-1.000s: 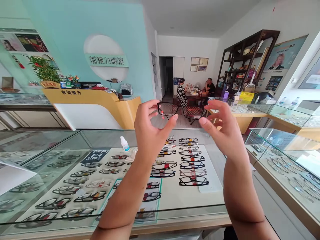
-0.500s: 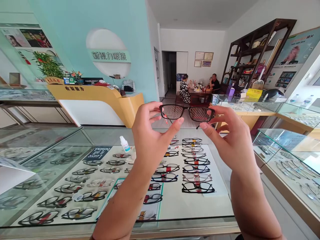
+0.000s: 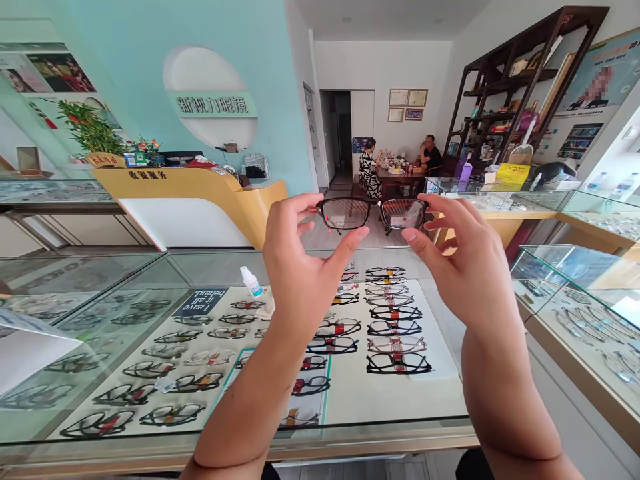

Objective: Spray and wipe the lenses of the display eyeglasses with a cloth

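Note:
Dark-framed glasses are held up level above the glass counter, their lenses facing me. My left hand pinches the left end of the frame with curled fingers, its thumb just below the left lens. At the opposite end, my right hand grips the frame's right side, thumb under the right lens. Below them, rows of glasses lie on the pale display surface. A small white bottle stands behind and left of my left forearm.
A glass counter spans the front, with another showcase at right. Behind are a yellow reception desk, a dark shelf and two people seated at a table. A white box corner juts in at left.
The glasses have tilted slightly, so the lenses look lighter and both temples show differently. Both hands still hold them. The whole view has shifted a little.

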Tool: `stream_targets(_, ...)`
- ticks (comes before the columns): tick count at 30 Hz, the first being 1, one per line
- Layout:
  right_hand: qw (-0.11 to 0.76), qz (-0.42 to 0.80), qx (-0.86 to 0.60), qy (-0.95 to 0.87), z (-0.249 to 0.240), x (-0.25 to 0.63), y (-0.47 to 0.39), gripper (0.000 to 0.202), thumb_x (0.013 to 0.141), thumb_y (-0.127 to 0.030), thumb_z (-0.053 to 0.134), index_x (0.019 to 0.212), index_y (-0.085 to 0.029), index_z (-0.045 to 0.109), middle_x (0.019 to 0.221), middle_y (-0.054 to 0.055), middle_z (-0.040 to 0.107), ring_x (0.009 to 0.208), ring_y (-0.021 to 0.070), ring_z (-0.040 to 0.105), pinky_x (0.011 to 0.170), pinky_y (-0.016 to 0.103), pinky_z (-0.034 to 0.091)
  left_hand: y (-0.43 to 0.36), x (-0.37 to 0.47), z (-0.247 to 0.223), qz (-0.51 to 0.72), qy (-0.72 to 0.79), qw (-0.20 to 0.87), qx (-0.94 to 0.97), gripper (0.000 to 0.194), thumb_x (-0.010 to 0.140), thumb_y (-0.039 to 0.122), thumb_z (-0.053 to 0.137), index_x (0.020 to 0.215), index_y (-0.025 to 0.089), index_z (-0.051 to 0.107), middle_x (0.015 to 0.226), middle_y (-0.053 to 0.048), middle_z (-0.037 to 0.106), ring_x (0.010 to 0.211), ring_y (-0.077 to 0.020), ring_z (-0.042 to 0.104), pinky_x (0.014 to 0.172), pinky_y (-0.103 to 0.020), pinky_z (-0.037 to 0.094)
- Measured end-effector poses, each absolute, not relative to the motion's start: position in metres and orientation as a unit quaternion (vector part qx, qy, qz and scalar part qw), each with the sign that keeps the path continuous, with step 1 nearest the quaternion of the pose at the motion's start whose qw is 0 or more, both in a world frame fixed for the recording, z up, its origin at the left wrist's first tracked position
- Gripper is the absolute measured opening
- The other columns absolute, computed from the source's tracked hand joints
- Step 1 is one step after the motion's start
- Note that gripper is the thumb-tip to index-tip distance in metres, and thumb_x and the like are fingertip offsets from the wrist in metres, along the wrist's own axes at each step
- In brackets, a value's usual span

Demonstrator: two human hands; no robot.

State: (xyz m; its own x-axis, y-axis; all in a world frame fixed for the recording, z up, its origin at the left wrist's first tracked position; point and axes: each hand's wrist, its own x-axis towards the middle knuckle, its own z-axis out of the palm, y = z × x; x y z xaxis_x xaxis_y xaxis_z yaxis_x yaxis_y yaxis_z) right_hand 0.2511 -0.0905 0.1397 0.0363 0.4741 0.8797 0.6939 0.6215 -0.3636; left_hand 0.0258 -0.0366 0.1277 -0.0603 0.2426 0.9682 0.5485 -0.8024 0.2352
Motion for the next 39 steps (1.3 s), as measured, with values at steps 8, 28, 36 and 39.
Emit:
stream_targets(8,0.538,-0.121,-0.486,-0.678,0.141,0.24,-0.093,0.045,0.112,-0.051,0.065,0.152,-0.029,0.069,0.127,0.011,0.076,0.101,0.0299,0.078,0.08,0.047,0.068,-0.039,0.026,0.132,-0.674,-0.321,0.093,-0.659,0.061,0.095,0.06,0.09,0.14,0.029,0.064,0.134,-0.008,0.073,0.127,-0.0288,0.076,0.108,-0.048,0.067)
stream_targets(28,0.533,-0.119,-0.509,-0.665,0.142,0.25,-0.096,0.047,0.113,-0.051,0.063,0.156,-0.031,0.064,0.138,0.014,0.076,0.105,0.0305,0.079,0.085,0.05,0.069,-0.04,0.032,0.132,-0.661,-0.326,0.109,-0.667,0.055,0.093,0.058,0.092,0.132,0.028,0.068,0.123,-0.007,0.079,0.115,-0.0261,0.079,0.1,-0.044,0.067)
stream_targets(36,0.524,-0.118,-0.521,-0.663,0.143,0.251,-0.1,0.046,0.111,-0.052,0.065,0.149,-0.027,0.068,0.132,0.014,0.08,0.106,0.0336,0.081,0.087,0.053,0.069,-0.037,0.034,0.13,-0.667,-0.318,0.103,-0.666,0.055,0.094,0.057,0.092,0.133,0.028,0.068,0.125,-0.007,0.078,0.115,-0.0259,0.078,0.094,-0.042,0.068)
stream_targets(39,0.526,-0.114,-0.524,-0.659,0.143,0.252,-0.1,0.048,0.11,-0.053,0.066,0.15,-0.027,0.068,0.132,0.015,0.081,0.107,0.035,0.081,0.088,0.055,0.07,-0.037,0.035,0.129,-0.669,-0.306,0.12,-0.667,0.056,0.093,0.055,0.093,0.136,0.028,0.068,0.129,-0.008,0.077,0.119,-0.0271,0.077,0.092,-0.041,0.067)
